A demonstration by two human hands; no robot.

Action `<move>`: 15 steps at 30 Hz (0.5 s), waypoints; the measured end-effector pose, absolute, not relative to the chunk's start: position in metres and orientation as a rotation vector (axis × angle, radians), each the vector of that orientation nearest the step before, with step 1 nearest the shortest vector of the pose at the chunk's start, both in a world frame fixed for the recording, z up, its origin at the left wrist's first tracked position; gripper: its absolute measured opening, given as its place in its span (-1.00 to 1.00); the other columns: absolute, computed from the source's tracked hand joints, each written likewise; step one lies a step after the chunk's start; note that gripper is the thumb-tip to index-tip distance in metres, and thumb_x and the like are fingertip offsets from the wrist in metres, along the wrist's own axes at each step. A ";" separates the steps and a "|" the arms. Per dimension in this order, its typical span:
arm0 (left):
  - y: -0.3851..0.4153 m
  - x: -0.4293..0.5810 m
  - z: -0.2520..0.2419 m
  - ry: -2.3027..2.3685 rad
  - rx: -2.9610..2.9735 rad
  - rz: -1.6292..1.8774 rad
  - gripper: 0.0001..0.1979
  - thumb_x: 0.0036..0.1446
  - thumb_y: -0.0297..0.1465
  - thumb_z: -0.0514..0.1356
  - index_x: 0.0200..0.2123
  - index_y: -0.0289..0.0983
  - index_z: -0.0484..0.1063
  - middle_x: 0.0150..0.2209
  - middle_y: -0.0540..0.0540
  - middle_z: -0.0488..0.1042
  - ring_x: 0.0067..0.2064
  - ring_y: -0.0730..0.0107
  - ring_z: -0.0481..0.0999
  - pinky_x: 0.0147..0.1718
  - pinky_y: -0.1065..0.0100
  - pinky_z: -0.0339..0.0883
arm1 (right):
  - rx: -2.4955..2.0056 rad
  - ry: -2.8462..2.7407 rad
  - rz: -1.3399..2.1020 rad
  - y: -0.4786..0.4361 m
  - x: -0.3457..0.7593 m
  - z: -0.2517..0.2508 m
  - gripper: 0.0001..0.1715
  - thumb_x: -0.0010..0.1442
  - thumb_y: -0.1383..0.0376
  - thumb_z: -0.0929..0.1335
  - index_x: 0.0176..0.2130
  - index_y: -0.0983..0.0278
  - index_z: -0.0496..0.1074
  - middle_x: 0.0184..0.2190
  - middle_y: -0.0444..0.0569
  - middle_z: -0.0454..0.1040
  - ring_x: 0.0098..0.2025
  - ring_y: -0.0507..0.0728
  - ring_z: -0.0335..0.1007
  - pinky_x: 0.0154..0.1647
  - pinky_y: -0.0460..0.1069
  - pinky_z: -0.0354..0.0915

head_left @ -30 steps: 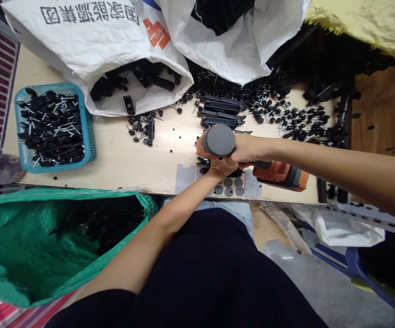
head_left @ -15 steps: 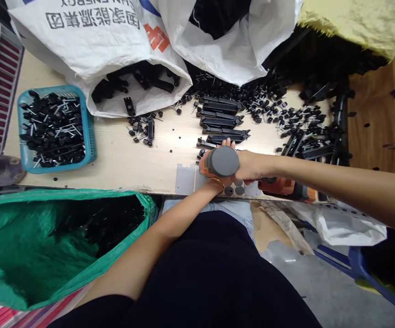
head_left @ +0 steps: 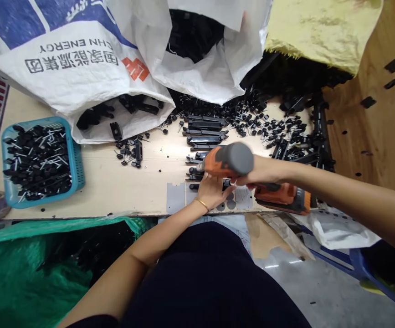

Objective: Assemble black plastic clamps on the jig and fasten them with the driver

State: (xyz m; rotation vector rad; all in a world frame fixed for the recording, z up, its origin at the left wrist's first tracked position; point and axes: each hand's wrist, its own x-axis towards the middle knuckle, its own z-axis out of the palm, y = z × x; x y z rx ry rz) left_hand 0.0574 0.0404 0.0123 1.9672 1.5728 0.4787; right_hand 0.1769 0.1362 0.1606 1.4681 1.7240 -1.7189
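Note:
My right hand (head_left: 257, 171) is wrapped round the grip of an orange and grey cordless drill (head_left: 219, 161). Its nose points left, over a row of long black plastic parts (head_left: 206, 139) lying side by side on the table. Below the drill, my left hand (head_left: 212, 189) rests on the nearer parts of that row, its thumb spread away from the fingers. The drill partly covers the left fingertips. Grey flat plates (head_left: 176, 198) lie at the table's front edge beside the left wrist.
A blue basket (head_left: 78, 166) of black-headed pins stands at the left. White sacks (head_left: 122, 123) and a yellow sack (head_left: 323, 36) hold black parts at the back. Loose pins (head_left: 286, 132) are heaped at the right. An open green sack (head_left: 23, 269) hangs below the front edge.
The drill has tipped from upright-looking to lying more sideways, its nose now visible at the left. My left hand shows more fully below it. The whole view has shifted.

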 end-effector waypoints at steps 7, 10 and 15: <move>0.159 0.024 0.024 1.933 2.028 0.420 -0.32 0.28 -0.20 -0.11 0.33 -0.48 -0.13 0.38 -0.33 -0.16 0.41 0.09 -0.23 0.34 0.01 -0.27 | 1.955 1.626 -1.633 0.221 0.210 0.161 -0.57 -0.16 0.35 0.53 -0.26 0.31 0.38 -0.48 -0.11 0.40 -0.64 -0.05 0.22 -0.68 -0.09 0.24; 0.203 0.020 0.010 1.936 2.037 0.325 -0.34 0.27 -0.25 -0.11 0.32 -0.54 -0.09 0.37 -0.35 -0.08 0.40 0.08 -0.16 0.35 0.03 -0.32 | 1.917 1.628 -1.604 0.245 0.208 0.149 -0.55 -0.18 0.36 0.54 -0.25 0.30 0.39 -0.52 -0.16 0.36 -0.65 -0.05 0.21 -0.68 -0.09 0.24; 0.209 0.019 -0.003 1.905 2.119 0.234 -0.36 0.28 -0.27 -0.15 0.31 -0.57 -0.05 0.34 -0.37 0.00 0.38 0.03 -0.07 0.34 0.03 -0.31 | 1.769 1.688 -1.581 0.267 0.204 0.136 -0.65 -0.20 0.44 0.48 -0.33 0.31 0.38 -0.63 -0.19 0.27 -0.67 -0.05 0.16 -0.73 -0.12 0.16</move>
